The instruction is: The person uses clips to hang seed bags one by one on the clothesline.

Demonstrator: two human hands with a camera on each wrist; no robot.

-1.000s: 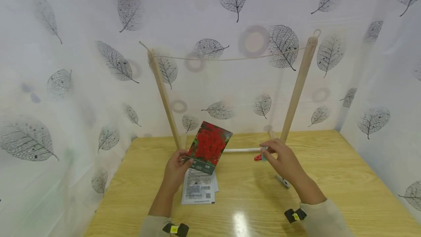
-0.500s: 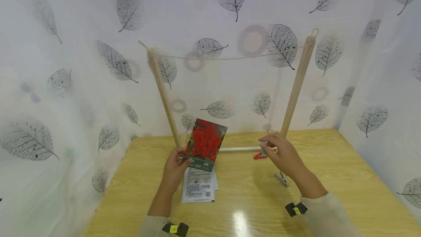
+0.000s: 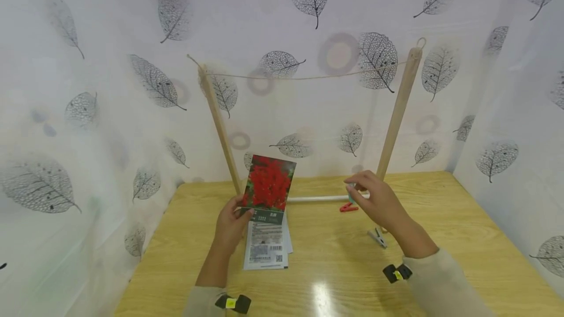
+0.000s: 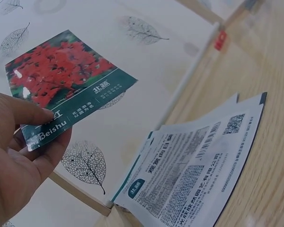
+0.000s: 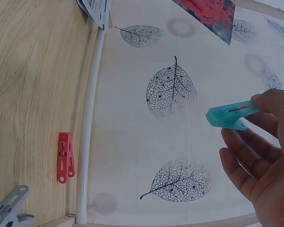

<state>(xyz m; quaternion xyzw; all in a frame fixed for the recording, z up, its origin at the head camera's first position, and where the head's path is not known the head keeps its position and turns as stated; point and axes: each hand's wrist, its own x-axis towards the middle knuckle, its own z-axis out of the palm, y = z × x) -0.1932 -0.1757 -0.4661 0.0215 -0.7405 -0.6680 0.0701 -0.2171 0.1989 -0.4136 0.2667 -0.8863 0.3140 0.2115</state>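
Note:
My left hand (image 3: 231,224) pinches a seed packet (image 3: 270,184) by its lower left corner, thumb over the dark green band. Red flowers fill the packet's front, and "Beishu" is printed on it in the left wrist view. In my right hand (image 3: 376,199) a teal clothespin (image 5: 232,115) is pinched between thumb and fingers, its nose pointing away from the palm. On the table below lie a red clothespin (image 5: 65,157) and a grey clothespin (image 3: 377,237). More seed packets (image 4: 189,170), printed side up, lie under the held packet.
Two wooden posts (image 3: 398,111) stand at the back of the table (image 3: 335,258), with a thin string (image 3: 304,79) tied between their tops. A white rod (image 3: 319,198) runs low between them. Behind hangs a leaf-patterned curtain (image 3: 264,9).
The held seed packet has moved left and slightly up, turning more upright. My right hand, still pinching the teal clothespin, has shifted slightly left and up.

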